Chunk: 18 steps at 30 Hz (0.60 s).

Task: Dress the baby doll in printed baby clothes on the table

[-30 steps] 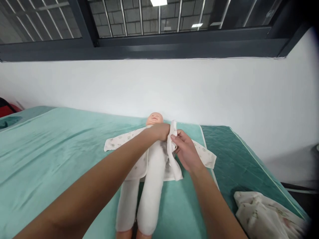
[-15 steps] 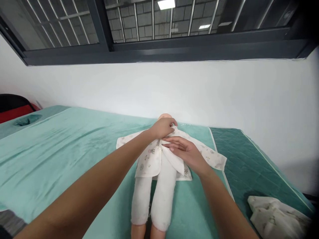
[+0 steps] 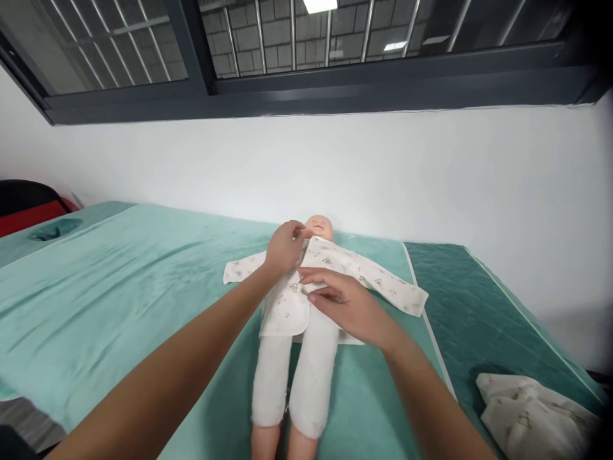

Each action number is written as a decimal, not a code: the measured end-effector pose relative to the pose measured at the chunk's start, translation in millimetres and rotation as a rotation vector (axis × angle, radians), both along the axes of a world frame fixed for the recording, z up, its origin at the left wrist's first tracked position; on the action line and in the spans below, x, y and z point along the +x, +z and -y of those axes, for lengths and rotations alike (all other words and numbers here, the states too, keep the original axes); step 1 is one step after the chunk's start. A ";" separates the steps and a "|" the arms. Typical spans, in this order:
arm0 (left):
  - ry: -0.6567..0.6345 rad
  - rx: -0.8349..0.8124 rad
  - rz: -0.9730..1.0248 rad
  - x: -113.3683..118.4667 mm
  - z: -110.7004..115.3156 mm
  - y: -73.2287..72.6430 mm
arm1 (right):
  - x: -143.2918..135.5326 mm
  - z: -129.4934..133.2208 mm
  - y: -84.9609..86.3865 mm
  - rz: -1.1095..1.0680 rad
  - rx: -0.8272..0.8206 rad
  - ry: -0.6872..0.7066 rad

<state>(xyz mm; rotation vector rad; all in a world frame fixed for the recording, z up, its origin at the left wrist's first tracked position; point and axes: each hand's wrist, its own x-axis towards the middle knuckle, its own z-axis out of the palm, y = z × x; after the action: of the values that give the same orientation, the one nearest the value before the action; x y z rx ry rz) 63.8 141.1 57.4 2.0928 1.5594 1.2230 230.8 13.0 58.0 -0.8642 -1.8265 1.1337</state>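
Note:
A baby doll lies on its back, head toward the wall, in white leggings and a white, small-print baby shirt with sleeves spread wide. My left hand is at the collar on the doll's left-hand side in the picture, its fingers curled together at the shirt's edge; the fingertips are partly hidden. Lower down, at chest height, my right hand has thumb and fingers closed around a fold of the shirt front. The front panel now lies across the chest, up to the neck.
Light green sheeting covers the bed, with a darker green quilted pad at right. A crumpled printed white cloth lies at lower right. The white wall and dark window frame rise behind; a red and black item sits far left.
My left hand has moved left from the upper chest to the collar's other side, uncovering the doll's face. My right hand has shifted slightly left, and the shirt front lies flatter across the chest.

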 end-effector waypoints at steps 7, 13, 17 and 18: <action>0.035 -0.126 0.172 -69.2 95.4 -54.5 | -26.7 9.8 -12.2 0.341 0.455 -0.146; -0.143 -0.338 0.330 -92.0 165.0 -82.1 | -42.1 29.8 -31.2 0.533 0.710 -0.231; -0.177 -0.338 0.325 -94.4 166.2 -81.2 | -33.2 75.7 -69.5 0.310 0.578 -0.564; -0.197 -0.334 0.319 -95.3 164.3 -81.8 | -29.1 87.1 -80.8 0.243 0.494 -0.681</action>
<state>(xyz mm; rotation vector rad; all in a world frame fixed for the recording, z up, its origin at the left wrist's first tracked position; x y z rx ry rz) -31.5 -23.3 -24.3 1.6979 1.2795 1.0776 201.7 -74.1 -22.8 -1.2161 -1.6769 0.1473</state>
